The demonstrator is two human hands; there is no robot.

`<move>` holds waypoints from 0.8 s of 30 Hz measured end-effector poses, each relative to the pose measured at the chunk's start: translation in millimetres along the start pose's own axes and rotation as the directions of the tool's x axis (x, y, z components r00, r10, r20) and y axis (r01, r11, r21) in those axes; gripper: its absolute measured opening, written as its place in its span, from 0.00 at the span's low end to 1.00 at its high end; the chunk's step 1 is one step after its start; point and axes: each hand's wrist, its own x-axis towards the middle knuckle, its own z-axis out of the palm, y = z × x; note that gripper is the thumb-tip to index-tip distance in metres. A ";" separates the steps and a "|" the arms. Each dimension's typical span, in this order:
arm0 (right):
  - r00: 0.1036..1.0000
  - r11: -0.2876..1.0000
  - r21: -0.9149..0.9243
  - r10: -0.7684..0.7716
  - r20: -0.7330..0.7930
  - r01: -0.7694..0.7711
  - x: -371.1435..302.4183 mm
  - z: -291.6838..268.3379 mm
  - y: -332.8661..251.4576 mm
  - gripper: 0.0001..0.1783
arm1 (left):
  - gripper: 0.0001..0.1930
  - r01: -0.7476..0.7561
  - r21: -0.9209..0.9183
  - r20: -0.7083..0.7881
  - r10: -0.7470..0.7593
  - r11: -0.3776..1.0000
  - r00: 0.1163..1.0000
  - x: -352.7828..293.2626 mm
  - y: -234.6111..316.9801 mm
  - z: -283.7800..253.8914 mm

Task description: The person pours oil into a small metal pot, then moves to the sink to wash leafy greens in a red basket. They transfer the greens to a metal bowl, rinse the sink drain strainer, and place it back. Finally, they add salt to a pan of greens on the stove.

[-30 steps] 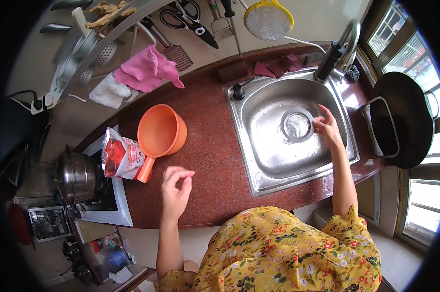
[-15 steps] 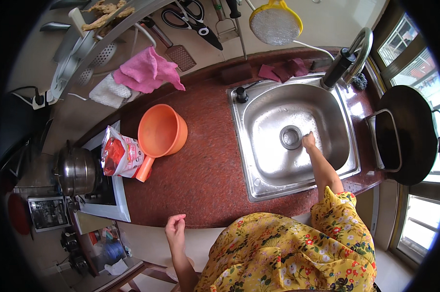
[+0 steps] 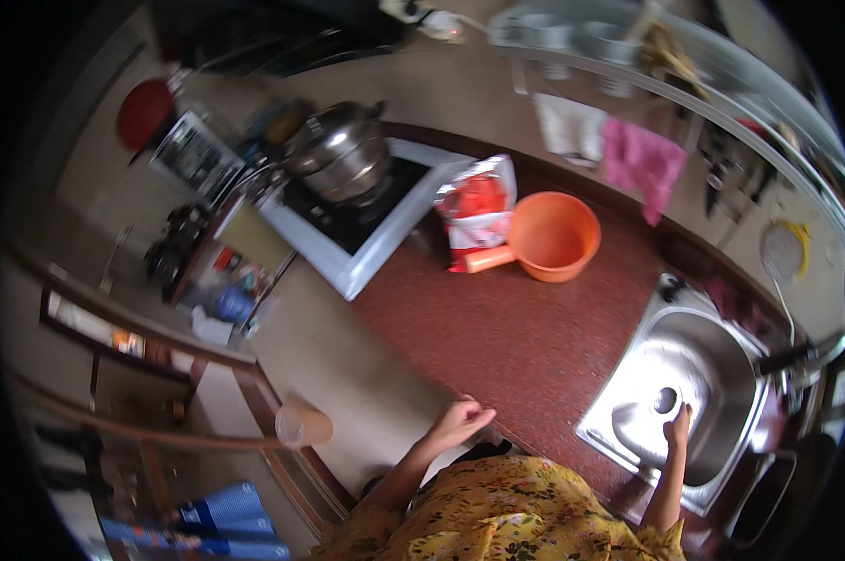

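My right hand (image 3: 677,428) reaches down into the steel sink (image 3: 748,458), beside the round drain (image 3: 665,401). Its fingers look curled together, and whatever they may hold is too small and blurred to make out. Over the counter's front edge, my left hand (image 3: 462,421) hovers with loosely bent fingers, somewhat apart, and nothing in it. An orange dipper (image 3: 555,236) with a stubby handle stands farther back on the red-brown counter (image 3: 497,337). Against it leans a red and white plastic packet (image 3: 479,201).
A steel pot (image 3: 340,154) sits on the black cooktop (image 3: 394,201) at the back left. Pink (image 3: 642,159) and white cloths (image 3: 570,128) hang from the wall rack (image 3: 647,70). The faucet (image 3: 806,360) rises at the sink's far right. A beige cup-shaped container (image 3: 303,426) is at lower left.
The view has swung to the left, bringing the cooktop and the room at left further in. My right hand stays in the sink by the drain; my left hand remains near the counter's front edge.
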 end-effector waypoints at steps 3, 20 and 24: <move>0.978 0.954 0.259 -0.184 0.100 0.153 -13.6 -31.3 -93.4 0.26 | 0.20 0.184 -0.063 0.010 -0.184 0.981 0.983 -24.6 3.3 -12.4; 0.157 0.721 0.256 -0.453 0.878 0.644 -238.7 34.6 -571.8 0.21 | 0.14 0.154 -0.529 -0.117 -0.251 0.835 0.961 -110.7 -181.4 -174.1; 0.012 0.563 0.358 -0.547 0.837 0.745 -260.6 86.1 -619.9 0.20 | 0.15 0.235 -0.622 -0.078 -0.357 0.747 0.931 -149.2 -225.7 -221.7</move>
